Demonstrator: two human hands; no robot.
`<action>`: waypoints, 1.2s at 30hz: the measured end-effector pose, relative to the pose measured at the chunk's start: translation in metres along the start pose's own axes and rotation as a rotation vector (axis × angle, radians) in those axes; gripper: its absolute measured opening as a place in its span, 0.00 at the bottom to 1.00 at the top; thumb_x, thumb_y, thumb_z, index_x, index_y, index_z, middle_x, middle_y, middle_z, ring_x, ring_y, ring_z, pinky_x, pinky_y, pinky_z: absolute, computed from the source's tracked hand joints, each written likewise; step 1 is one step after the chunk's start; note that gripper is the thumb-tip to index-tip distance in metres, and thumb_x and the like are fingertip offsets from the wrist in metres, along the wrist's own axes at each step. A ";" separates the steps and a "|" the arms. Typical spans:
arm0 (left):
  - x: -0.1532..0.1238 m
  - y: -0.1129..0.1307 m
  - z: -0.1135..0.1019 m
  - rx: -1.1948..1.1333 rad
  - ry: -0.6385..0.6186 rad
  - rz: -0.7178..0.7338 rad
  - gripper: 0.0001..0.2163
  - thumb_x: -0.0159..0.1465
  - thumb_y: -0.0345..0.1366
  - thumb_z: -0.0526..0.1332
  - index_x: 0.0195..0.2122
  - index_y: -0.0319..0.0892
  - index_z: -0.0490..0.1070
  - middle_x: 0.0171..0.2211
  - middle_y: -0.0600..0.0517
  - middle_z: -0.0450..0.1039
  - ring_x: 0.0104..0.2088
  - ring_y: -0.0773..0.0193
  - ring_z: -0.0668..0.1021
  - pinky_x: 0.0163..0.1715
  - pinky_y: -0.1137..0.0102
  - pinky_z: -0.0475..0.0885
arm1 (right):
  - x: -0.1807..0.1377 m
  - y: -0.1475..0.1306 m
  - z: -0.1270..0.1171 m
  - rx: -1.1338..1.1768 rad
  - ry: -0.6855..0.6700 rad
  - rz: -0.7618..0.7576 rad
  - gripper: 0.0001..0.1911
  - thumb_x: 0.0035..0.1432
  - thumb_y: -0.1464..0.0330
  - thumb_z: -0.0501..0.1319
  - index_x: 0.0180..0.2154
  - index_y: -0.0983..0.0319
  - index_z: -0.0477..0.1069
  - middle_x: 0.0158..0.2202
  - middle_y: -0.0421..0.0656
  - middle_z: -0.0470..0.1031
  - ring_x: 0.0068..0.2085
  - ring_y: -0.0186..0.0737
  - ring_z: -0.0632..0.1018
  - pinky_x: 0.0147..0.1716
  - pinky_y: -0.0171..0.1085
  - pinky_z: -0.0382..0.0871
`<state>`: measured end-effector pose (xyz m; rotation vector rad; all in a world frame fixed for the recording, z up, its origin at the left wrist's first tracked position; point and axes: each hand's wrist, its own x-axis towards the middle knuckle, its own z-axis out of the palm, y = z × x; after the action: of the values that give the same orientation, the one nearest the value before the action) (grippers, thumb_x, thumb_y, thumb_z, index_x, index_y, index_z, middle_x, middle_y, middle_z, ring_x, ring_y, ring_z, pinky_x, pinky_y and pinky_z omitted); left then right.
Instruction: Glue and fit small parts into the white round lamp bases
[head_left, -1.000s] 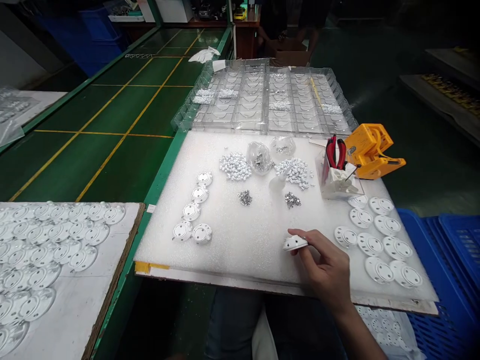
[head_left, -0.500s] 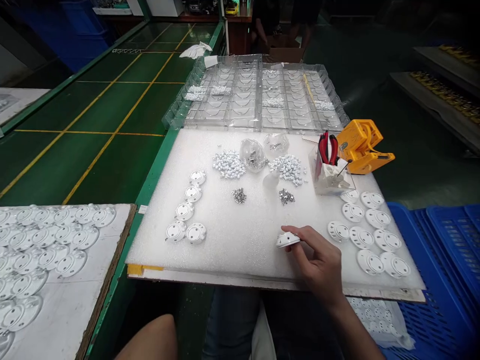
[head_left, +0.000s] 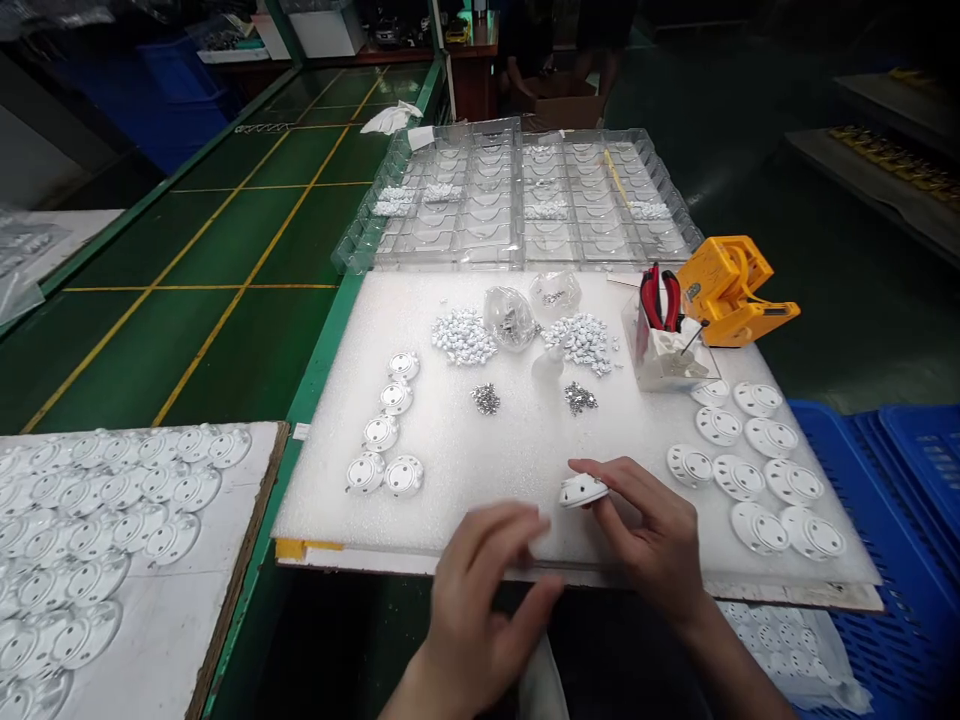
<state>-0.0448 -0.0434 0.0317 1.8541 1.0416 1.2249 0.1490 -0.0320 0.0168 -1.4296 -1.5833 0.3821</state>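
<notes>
Right hand (head_left: pixel 652 530): thumb and fingers pinch one white disc (head_left: pixel 582 490) by its right edge. Disc is tilted, held over the near part of the foam sheet (head_left: pixel 487 460), right of centre; dark holes visible on its face. Can't tell if its underside touches the foam.

Left hand (head_left: pixel 469 610): at the near edge of the board, thumb and fingers spread apart, motion-blurred. Fingertips are near the held disc, visible gap between.

On the foam, left: five discs (head_left: pixel 380 432), four in a slanted column, the fifth beside the nearest one. Right: a group of nine discs (head_left: pixel 739 477) lying flat, next to the right hand.

Far middle: two heaps of small white parts (head_left: pixel 463 337), two small metal piles (head_left: pixel 486 399) nearer, two clear bags (head_left: pixel 510 318) between and behind the heaps. A small cloudy bottle (head_left: pixel 549 365) stands by the right heap.

Far right: clear box (head_left: pixel 675 372) with red-handled pliers (head_left: pixel 651 300) in it, yellow tape dispenser (head_left: pixel 720 285) just beside. Clear trays (head_left: pixel 480 250) sit beyond the foam.
</notes>
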 end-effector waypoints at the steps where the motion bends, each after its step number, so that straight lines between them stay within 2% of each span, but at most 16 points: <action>1: 0.009 -0.008 0.006 -0.006 -0.013 0.001 0.19 0.68 0.42 0.67 0.58 0.45 0.71 0.49 0.46 0.77 0.38 0.63 0.81 0.43 0.63 0.81 | 0.002 -0.002 0.000 -0.010 -0.012 -0.032 0.15 0.65 0.75 0.59 0.46 0.57 0.81 0.35 0.41 0.83 0.34 0.37 0.84 0.32 0.34 0.77; 3: 0.026 -0.020 0.016 -0.049 -0.049 -0.046 0.19 0.65 0.39 0.69 0.56 0.46 0.72 0.44 0.47 0.79 0.35 0.62 0.81 0.41 0.65 0.80 | 0.007 -0.006 0.002 -0.016 -0.030 -0.093 0.17 0.65 0.77 0.58 0.47 0.56 0.81 0.35 0.41 0.83 0.33 0.36 0.83 0.31 0.33 0.77; 4: 0.033 -0.024 0.020 -0.098 -0.066 -0.109 0.16 0.65 0.38 0.69 0.53 0.45 0.73 0.42 0.48 0.79 0.35 0.61 0.82 0.40 0.65 0.80 | 0.010 -0.008 0.003 -0.005 -0.036 -0.102 0.17 0.65 0.77 0.59 0.47 0.56 0.81 0.34 0.41 0.82 0.33 0.36 0.83 0.31 0.32 0.77; 6: 0.047 -0.030 0.023 -0.253 -0.090 -0.281 0.06 0.67 0.36 0.66 0.45 0.44 0.74 0.37 0.50 0.81 0.33 0.61 0.84 0.38 0.66 0.80 | 0.018 -0.010 0.004 0.056 -0.079 -0.056 0.13 0.65 0.74 0.61 0.48 0.56 0.81 0.33 0.40 0.80 0.32 0.36 0.82 0.32 0.33 0.77; 7: 0.053 -0.033 0.024 -0.365 -0.091 -0.380 0.05 0.67 0.37 0.66 0.42 0.44 0.73 0.34 0.50 0.81 0.32 0.60 0.85 0.36 0.67 0.80 | 0.022 -0.012 0.004 0.106 -0.115 -0.012 0.12 0.66 0.71 0.63 0.48 0.56 0.80 0.32 0.41 0.80 0.32 0.37 0.82 0.33 0.34 0.78; 9: 0.063 -0.038 0.024 -0.543 -0.029 -0.474 0.09 0.66 0.40 0.67 0.41 0.44 0.70 0.32 0.51 0.81 0.33 0.58 0.86 0.36 0.66 0.80 | 0.033 -0.016 0.004 0.188 -0.175 0.068 0.13 0.67 0.66 0.63 0.51 0.57 0.79 0.34 0.41 0.79 0.32 0.38 0.82 0.34 0.36 0.79; 12: 0.070 -0.045 0.024 -0.631 0.135 -0.403 0.13 0.65 0.44 0.68 0.41 0.45 0.67 0.36 0.50 0.81 0.37 0.58 0.86 0.40 0.64 0.81 | 0.055 -0.028 0.005 0.148 -0.151 0.039 0.12 0.67 0.66 0.63 0.51 0.58 0.77 0.37 0.42 0.80 0.34 0.38 0.82 0.36 0.37 0.79; 14: 0.068 -0.047 0.025 -0.616 0.200 -0.305 0.13 0.66 0.46 0.67 0.41 0.45 0.67 0.39 0.50 0.79 0.39 0.59 0.85 0.41 0.64 0.81 | 0.075 -0.037 0.010 0.061 -0.135 -0.076 0.09 0.67 0.68 0.62 0.47 0.58 0.78 0.36 0.42 0.79 0.33 0.36 0.80 0.35 0.36 0.77; 17: 0.063 -0.047 0.027 -0.610 0.232 -0.227 0.14 0.67 0.48 0.66 0.40 0.45 0.65 0.39 0.49 0.76 0.39 0.59 0.84 0.40 0.63 0.82 | 0.115 -0.042 0.031 -0.063 -0.191 -0.249 0.08 0.68 0.70 0.60 0.42 0.59 0.79 0.35 0.42 0.79 0.33 0.37 0.78 0.33 0.36 0.72; 20: 0.060 -0.047 0.027 -0.636 0.266 -0.221 0.15 0.67 0.47 0.66 0.39 0.45 0.63 0.39 0.51 0.74 0.34 0.62 0.84 0.39 0.63 0.82 | 0.154 -0.035 0.065 -0.266 -0.353 -0.317 0.09 0.67 0.74 0.61 0.42 0.61 0.80 0.39 0.44 0.80 0.36 0.39 0.78 0.33 0.38 0.69; 22: 0.059 -0.047 0.027 -0.659 0.295 -0.219 0.14 0.67 0.46 0.66 0.39 0.45 0.63 0.40 0.52 0.73 0.33 0.63 0.84 0.39 0.64 0.82 | 0.171 -0.027 0.086 -0.468 -0.521 -0.379 0.09 0.66 0.75 0.61 0.41 0.62 0.81 0.41 0.48 0.80 0.44 0.46 0.77 0.35 0.40 0.67; 24: 0.060 -0.048 0.026 -0.670 0.309 -0.217 0.14 0.67 0.46 0.66 0.39 0.45 0.63 0.40 0.53 0.73 0.32 0.64 0.84 0.38 0.65 0.81 | 0.180 -0.020 0.102 -0.584 -0.626 -0.456 0.08 0.64 0.77 0.62 0.38 0.64 0.81 0.41 0.50 0.79 0.46 0.48 0.75 0.37 0.42 0.67; 27: 0.062 -0.048 0.026 -0.671 0.291 -0.218 0.14 0.67 0.46 0.66 0.39 0.45 0.63 0.40 0.52 0.73 0.32 0.63 0.85 0.39 0.64 0.81 | 0.181 -0.013 0.114 -0.641 -0.668 -0.497 0.08 0.62 0.78 0.63 0.37 0.66 0.81 0.41 0.53 0.78 0.46 0.50 0.72 0.40 0.43 0.66; 32: 0.062 -0.049 0.026 -0.750 0.301 -0.193 0.11 0.68 0.42 0.67 0.39 0.45 0.65 0.40 0.53 0.73 0.33 0.65 0.84 0.40 0.66 0.80 | 0.179 -0.012 0.116 -0.706 -0.698 -0.543 0.13 0.67 0.79 0.56 0.39 0.68 0.80 0.41 0.55 0.77 0.49 0.53 0.70 0.42 0.45 0.65; 36: 0.063 -0.049 0.026 -0.747 0.315 -0.223 0.11 0.67 0.41 0.68 0.39 0.44 0.66 0.39 0.53 0.74 0.33 0.65 0.84 0.40 0.66 0.80 | 0.183 -0.017 0.117 -0.726 -0.745 -0.583 0.13 0.68 0.78 0.55 0.40 0.68 0.80 0.41 0.55 0.78 0.51 0.54 0.70 0.45 0.45 0.65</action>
<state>-0.0178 0.0314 0.0065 0.9733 0.7624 1.5265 0.0686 0.1686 0.0468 -1.2854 -2.8564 -0.0492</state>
